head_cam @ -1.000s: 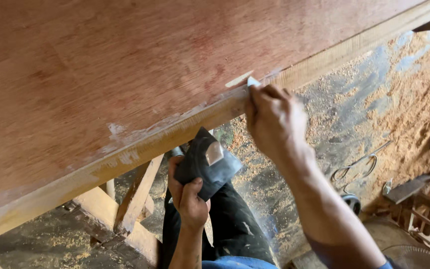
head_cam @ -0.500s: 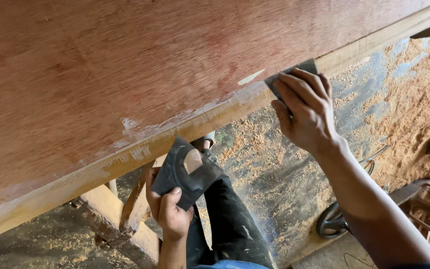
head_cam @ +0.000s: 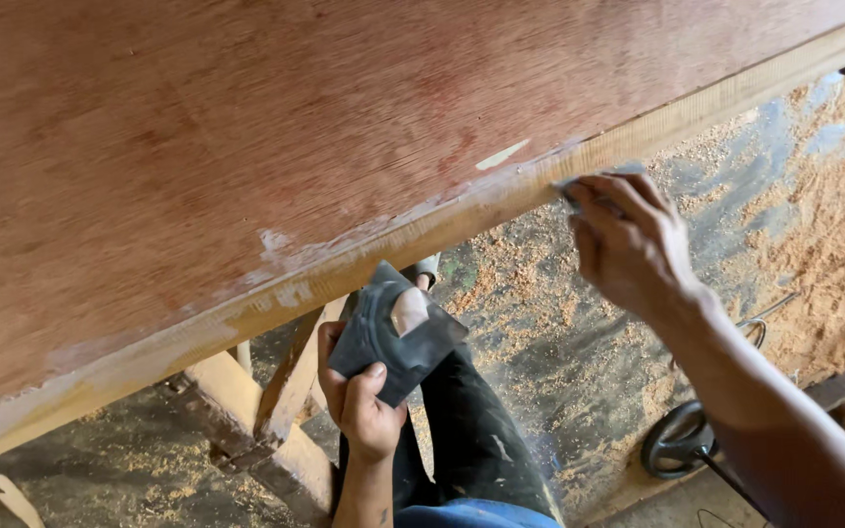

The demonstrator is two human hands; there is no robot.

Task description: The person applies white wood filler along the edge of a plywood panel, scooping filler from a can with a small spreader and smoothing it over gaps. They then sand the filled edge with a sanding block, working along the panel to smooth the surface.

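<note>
Reddish-brown plywood panel [head_cam: 246, 127] fills the upper frame, with a pale wooden edge strip [head_cam: 638, 132] running diagonally along its lower side. White filler smears [head_cam: 286, 249] sit along the seam, plus one pale patch [head_cam: 501, 154] on the face.

Right hand [head_cam: 628, 244] presses a small flat grey scraper [head_cam: 589, 181] against the edge strip, fingers clenched over it; most of the blade is hidden.

Left hand [head_cam: 364, 401] is below the panel, gripping a dark grey sheet [head_cam: 393, 337] that carries a dab of pale putty [head_cam: 408, 311] on top.

Versus 0.5 s ago: right hand sits lower, now on the strip rather than at the face seam. Left hand and sheet sit lower and further right in frame, clear of the panel edge.

Underneath: wooden trestle legs [head_cam: 276, 411], the person's dark trousers [head_cam: 471, 430]. Concrete floor [head_cam: 559, 323] is littered with sawdust [head_cam: 833, 244], heaviest at right. A small black wheel [head_cam: 677, 440] sits at lower right.
</note>
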